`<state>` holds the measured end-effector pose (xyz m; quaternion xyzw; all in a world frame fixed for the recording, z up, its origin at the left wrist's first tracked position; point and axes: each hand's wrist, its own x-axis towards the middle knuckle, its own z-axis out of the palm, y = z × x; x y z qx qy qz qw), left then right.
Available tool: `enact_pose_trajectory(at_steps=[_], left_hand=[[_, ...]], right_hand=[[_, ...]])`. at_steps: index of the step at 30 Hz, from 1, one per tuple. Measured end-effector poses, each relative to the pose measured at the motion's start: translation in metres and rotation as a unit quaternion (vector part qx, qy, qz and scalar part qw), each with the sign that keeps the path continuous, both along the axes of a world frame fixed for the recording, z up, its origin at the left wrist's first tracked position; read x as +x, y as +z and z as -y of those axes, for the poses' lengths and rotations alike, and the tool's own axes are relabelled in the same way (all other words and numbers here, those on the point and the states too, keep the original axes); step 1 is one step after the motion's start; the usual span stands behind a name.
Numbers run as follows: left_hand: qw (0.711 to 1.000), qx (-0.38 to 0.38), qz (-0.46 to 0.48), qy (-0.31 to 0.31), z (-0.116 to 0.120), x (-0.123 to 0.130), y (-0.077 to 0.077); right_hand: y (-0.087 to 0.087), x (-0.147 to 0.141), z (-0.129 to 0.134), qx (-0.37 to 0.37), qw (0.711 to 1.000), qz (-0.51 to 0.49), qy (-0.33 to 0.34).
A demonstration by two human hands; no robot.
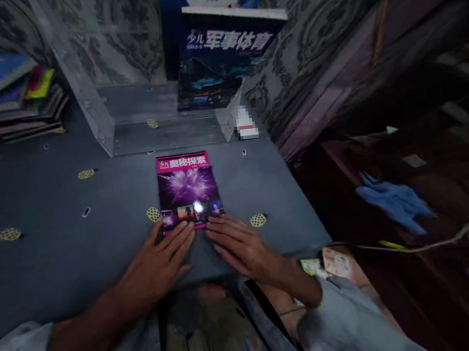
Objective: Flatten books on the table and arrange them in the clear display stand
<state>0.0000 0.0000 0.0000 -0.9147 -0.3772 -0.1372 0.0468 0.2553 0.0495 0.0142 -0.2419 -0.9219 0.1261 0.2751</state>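
A book with a pink and purple cover (189, 187) lies face up on the blue-grey table (119, 238). My left hand (161, 258) rests at its lower left corner, fingers stretched out and fingertips on the cover's bottom edge. At the lower right corner, my right hand (242, 244) lies with its fingers extended, the tips touching the same edge. Neither hand is wrapped round anything. Behind the book stands a clear plastic rack (167, 135), with a dark blue book (222, 59) leaning upright at its right part.
Stacked books (8, 98) sit at the back left. A small white object (247, 126) is beside the rack's right side. The table's right edge drops to a dark floor, where a blue cloth (394, 198) lies.
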Motion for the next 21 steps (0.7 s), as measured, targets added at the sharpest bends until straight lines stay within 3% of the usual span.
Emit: enact_pose_trajectory(at_steps=[5, 11, 16, 21], left_hand=[[0.999, -0.026, 0.010, 0.033, 0.018, -0.019, -0.008], [0.999, -0.005, 0.021, 0.041, 0.024, -0.029, -0.004], [0.999, 0.024, 0.018, 0.040, 0.018, -0.029, 0.002], [0.999, 0.030, 0.027, 0.032, 0.012, -0.029, 0.006]], right_hand=[[0.010, -0.015, -0.008, -0.033, 0.995, 0.067, 0.070], [0.016, -0.044, -0.022, -0.079, 0.977, 0.132, 0.149], [0.022, -0.060, -0.044, -0.111, 0.969, 0.142, 0.168], [0.015, -0.071, -0.076, -0.141, 0.969, 0.124, 0.162]])
